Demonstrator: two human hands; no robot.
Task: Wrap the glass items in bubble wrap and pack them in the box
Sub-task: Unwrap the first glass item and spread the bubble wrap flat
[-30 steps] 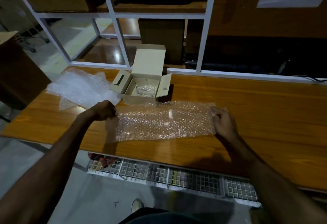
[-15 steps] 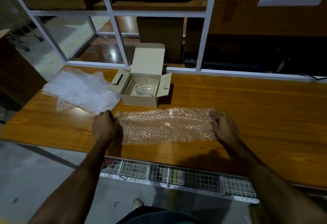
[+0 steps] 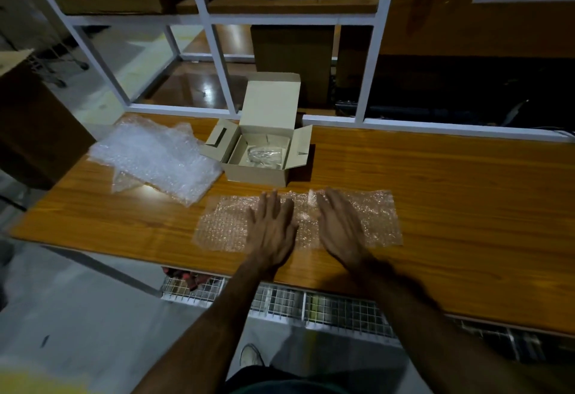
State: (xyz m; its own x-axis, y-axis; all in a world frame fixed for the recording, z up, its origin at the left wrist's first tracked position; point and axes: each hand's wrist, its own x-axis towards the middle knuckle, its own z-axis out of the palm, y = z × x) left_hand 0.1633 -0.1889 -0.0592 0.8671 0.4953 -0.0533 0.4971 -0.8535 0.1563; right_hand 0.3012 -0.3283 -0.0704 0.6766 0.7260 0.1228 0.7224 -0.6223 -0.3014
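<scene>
left hand (image 3: 272, 228): flat, fingers straight, on bubble wrap sheet (image 3: 224, 225) | right hand (image 3: 340, 228): flat, fingers straight, on same sheet, just beside left | box (image 3: 259, 172): open, just beyond fingertips | glass item (image 3: 264, 154): inside box | spare bubble wrap (image 3: 155, 157): left of the left hand, further back

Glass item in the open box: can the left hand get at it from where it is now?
Probably yes. The box stands with its lid up and flaps spread, the glass item lies exposed inside, and nothing stands between it and the left hand, which is flat and empty on the bubble wrap sheet.
</scene>
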